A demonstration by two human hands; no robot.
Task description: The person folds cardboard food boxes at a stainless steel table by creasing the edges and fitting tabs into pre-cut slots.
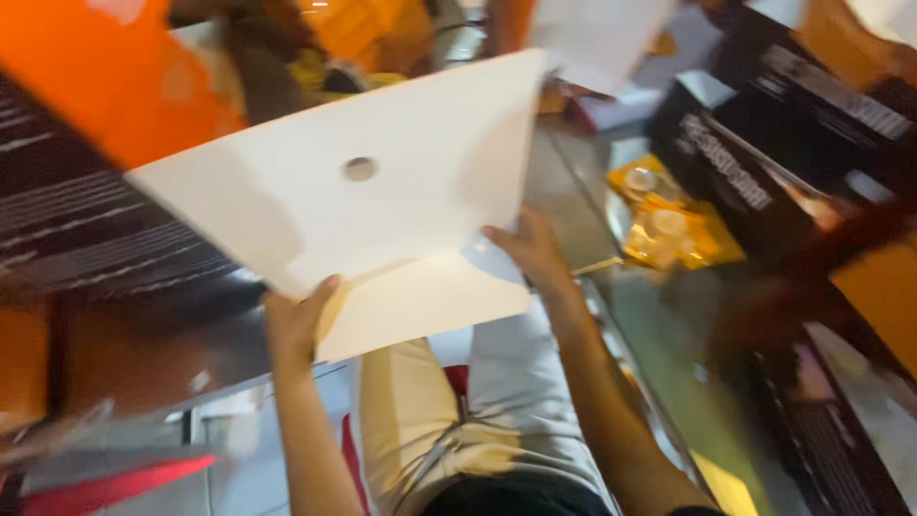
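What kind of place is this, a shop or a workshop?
Probably a packing or assembly workbench, though blur makes it uncertain. Both hands hold a white flat board with a round hole; black printed cartons are stacked to the right, beside yellow packets on a metal-edged table.

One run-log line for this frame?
left hand: grips white board lower edge | right hand: grips same board, right side | board: tilted, raised, small round hole | frame: blurred

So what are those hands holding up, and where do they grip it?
A white sheet with a small hole, held along its near edge: left hand, right hand.
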